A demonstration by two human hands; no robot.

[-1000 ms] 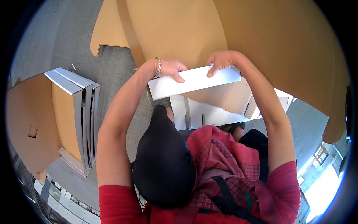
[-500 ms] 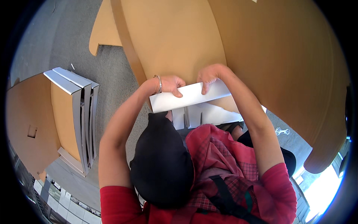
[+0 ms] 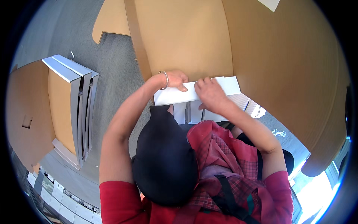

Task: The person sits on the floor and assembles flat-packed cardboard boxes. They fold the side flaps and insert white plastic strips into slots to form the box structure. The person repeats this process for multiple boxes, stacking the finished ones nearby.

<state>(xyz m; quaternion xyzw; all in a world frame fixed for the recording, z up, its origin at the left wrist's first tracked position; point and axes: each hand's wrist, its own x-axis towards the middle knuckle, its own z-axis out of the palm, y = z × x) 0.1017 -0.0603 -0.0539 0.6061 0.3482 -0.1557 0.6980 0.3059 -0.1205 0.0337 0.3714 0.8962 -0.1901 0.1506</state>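
Observation:
A white folded cardboard edge point(image 3: 170, 96) runs across in front of my knees, along the near end of a large brown cardboard panel point(image 3: 182, 41). My left hand point(image 3: 175, 80), with a bracelet at the wrist, is closed on the top of this edge near its left end, thumb on the front face. To the right of it, my right hand point(image 3: 211, 95) lies over the white edge with bent fingers at its top. The right thumb shows lower down, below the edge. Beneath are white cardboard flaps point(image 3: 180, 112) with slots between them, partly hidden by my right hand and arm.
Several white-edged cardboard pieces point(image 3: 76, 108) stand stacked at the left on the grey floor point(image 3: 115, 67). A tall brown cardboard wall point(image 3: 287, 71) rises at the right. White strapping point(image 3: 278, 133) lies on the floor beside my right arm. My knee point(image 3: 164, 160) is close below the edge.
My right hand has turned over, from thumb on the front face to fingers over the top. The white edge looks folded further down at its right end. My left hand keeps its hold.

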